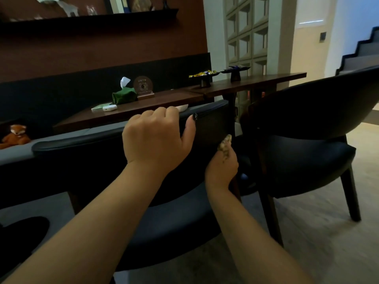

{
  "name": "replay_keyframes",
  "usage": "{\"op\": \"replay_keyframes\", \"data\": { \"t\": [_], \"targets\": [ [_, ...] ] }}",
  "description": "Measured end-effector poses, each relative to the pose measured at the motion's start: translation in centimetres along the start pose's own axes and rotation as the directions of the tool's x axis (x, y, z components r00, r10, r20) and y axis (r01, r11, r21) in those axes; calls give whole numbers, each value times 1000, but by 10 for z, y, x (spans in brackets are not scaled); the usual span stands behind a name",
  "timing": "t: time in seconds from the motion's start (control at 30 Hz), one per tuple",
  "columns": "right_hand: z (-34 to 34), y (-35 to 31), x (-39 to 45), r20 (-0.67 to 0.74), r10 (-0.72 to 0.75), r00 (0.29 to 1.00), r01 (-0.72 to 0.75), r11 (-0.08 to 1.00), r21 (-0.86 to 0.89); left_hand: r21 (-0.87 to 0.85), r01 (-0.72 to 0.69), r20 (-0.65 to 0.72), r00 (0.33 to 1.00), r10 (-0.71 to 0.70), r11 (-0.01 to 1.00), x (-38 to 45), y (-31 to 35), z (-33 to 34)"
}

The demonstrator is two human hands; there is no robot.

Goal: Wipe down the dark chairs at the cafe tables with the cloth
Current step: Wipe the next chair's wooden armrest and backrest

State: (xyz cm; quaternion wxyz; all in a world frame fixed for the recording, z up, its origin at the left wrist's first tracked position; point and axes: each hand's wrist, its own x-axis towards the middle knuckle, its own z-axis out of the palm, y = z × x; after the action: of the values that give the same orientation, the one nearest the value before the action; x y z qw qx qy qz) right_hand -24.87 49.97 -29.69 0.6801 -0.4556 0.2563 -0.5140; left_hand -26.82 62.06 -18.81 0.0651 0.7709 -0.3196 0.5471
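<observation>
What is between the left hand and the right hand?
In the head view, only the dark chair back lies between the left hand and the right hand holding the cloth.

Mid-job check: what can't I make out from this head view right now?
- Cloth: mostly balled inside the right hand; its size is unknown.
- Left hand fingers: tips curl over the near chair's backrest, hidden behind it.
- Near chair's seat: blocked by both forearms.
- Far chair: backrest cut off at the right edge.
</observation>
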Motion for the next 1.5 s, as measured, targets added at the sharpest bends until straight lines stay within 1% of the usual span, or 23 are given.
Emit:
{"op": "replay_keyframes", "data": {
  "t": [0.03,0.1,0.17,0.23,0.3,0.4,0.47,0.5,0.53,0.6,0.7,0.8,0.83,0.93,0.97,1.03,1.13,1.2,1.27,1.37,1.43,1.47,1.5],
  "targets": [
    [1,-9,3,20,-20,1000,19,1000,22,0,2,3,1000,-2,1000,0,0,-1],
    [9,-33,-1,80,-205,975,196,974,112,-2,14,13,1000,-14,1000,-1,0,-1],
    [23,-47,-14,77,-418,905,403,901,162,0,20,19,1000,-20,1000,0,1,-1],
    [30,-41,-24,29,-520,854,513,849,125,-1,29,27,999,-29,1000,0,2,-3],
    [25,-11,-24,-6,-505,863,504,861,76,-7,43,32,999,-43,999,-1,1,-3],
    [4,39,-23,-15,-190,982,190,980,53,-20,57,44,997,-56,998,-2,2,-5],
    [-8,56,-22,-6,-23,1000,23,1000,-21,-18,58,49,997,-57,998,-2,1,-5],
    [-10,56,-22,6,-6,1000,6,999,-42,-13,55,51,997,-54,998,-2,1,-4],
    [-9,48,-22,16,-27,1000,27,999,-37,-9,49,54,997,-49,999,-2,0,-4],
    [0,14,-27,37,-188,982,186,981,54,-23,33,71,997,-32,999,-3,-1,-4],
    [26,-37,-47,55,-537,842,525,838,147,-58,-39,146,988,47,998,-1,-11,-11],
    [33,-31,-53,93,-682,725,677,731,90,-137,-139,304,936,175,981,12,-40,-24],
    [28,-18,-54,91,-681,727,678,732,60,-154,-123,379,909,174,980,15,-53,-29],
    [13,20,-62,74,-554,829,554,832,24,-195,56,518,853,54,979,9,-87,-39],
    [9,25,-64,78,-518,852,518,855,21,-219,100,515,857,28,971,5,-91,-40],
    [3,22,-57,76,-477,876,475,879,45,-224,102,479,878,18,969,2,-91,-38],
    [5,-5,-29,-6,-408,913,402,896,187,-219,112,471,882,5,969,3,-91,-34],
    [14,-23,-25,-45,-453,890,451,865,221,-212,104,462,887,6,972,2,-91,-33],
    [28,-27,-41,11,-643,765,635,758,150,-210,101,439,898,1,972,-1,-91,-32],
    [42,1,-74,186,-872,452,879,471,75,-190,109,417,909,-20,976,-3,-90,-32],
    [39,23,-92,365,-910,196,963,249,103,-153,94,387,921,-28,984,-3,-90,-30],
    [35,32,-97,450,-892,46,986,114,125,-150,91,383,923,-27,985,-4,-91,-30],
    [30,38,-97,517,-853,-76,991,-5,137,-152,89,387,922,-24,984,-5,-91,-29]
  ]
}}
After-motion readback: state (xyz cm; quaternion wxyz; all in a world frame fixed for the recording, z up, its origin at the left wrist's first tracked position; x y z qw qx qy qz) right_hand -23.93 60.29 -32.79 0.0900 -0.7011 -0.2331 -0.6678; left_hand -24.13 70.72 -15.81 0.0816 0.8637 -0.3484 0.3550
